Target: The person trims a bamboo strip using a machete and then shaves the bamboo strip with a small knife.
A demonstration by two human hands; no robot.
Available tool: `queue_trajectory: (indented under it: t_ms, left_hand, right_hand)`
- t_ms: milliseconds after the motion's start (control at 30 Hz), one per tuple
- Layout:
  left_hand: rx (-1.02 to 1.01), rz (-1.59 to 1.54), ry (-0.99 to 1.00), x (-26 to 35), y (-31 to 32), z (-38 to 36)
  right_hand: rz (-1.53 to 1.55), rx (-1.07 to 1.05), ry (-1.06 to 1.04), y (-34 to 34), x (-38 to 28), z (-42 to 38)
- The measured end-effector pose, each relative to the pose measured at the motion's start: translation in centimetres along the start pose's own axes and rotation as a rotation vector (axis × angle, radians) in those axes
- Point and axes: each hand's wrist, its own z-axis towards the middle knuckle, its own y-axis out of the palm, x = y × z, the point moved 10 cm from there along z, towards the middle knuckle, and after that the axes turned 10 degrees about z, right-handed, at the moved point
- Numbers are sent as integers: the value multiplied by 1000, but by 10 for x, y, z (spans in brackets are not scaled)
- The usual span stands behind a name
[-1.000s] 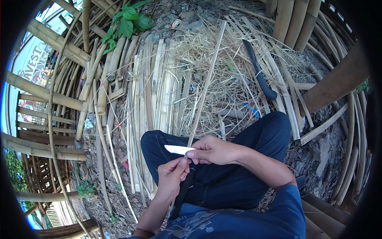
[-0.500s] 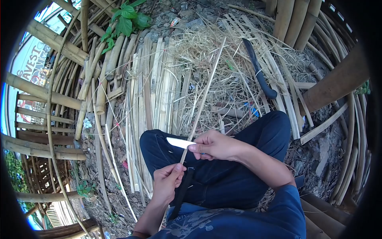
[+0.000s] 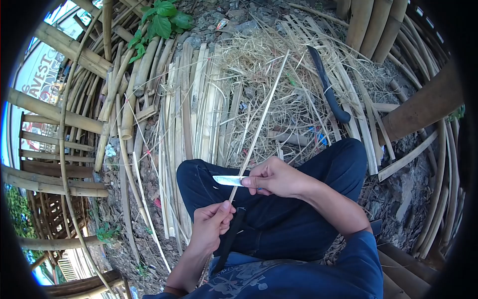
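Observation:
Between my crossed legs, my left hand [image 3: 211,225] pinches the lower part of a long thin bamboo strip [image 3: 264,113]. The strip slants up and to the right, away from my body. Just above, my right hand [image 3: 275,178] is closed on a knife [image 3: 227,180], its bright blade pointing left and lying across the strip. The knife's handle is mostly hidden in my fingers. My right thumb rests by the base of the blade, close to the strip.
A dark machete [image 3: 326,84] lies on bamboo slats at the right. Split bamboo strips [image 3: 203,109] lie left of centre, with a pile of shavings [image 3: 264,60] beyond my legs. Thick bamboo poles [image 3: 423,102] stand at the right; a bamboo frame [image 3: 55,112] is at the left.
The strip's far end has swung slightly right. The knife and right hand have shifted a little to the right, and the blade's glare has changed. Both hands keep their grip.

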Motion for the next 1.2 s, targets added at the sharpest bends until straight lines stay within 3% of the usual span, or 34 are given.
queue_trajectory:
  t_ms: [533,733,800,833,867,967,1033,1200]
  left_hand:
    - [0,-25,-68,-15,-12,0]
    - [2,-62,-100,-18,-11,1]
    - [-5,-75,-130,-27,-22,-3]
    - [-15,-82,-162,-33,-28,-8]
    - [-19,-80,-165,-37,-34,-12]
    - [18,-25,-206,-51,-45,-20]
    - [23,-102,-189,-48,-46,-13]
    - [-69,-132,-166,-34,-26,-3]
  right_hand:
    - [-34,107,-66,-20,1,7]
    - [-113,169,28,-25,-3,5]
    - [41,341,-86,-54,-9,4]
    - [57,546,-131,-101,-21,-5]
    - [84,583,-131,-131,-31,-13]
    - [174,590,-159,-131,-43,-20]
    - [128,486,-94,-98,-34,-14]
    - [-23,-39,-22,10,5,6]
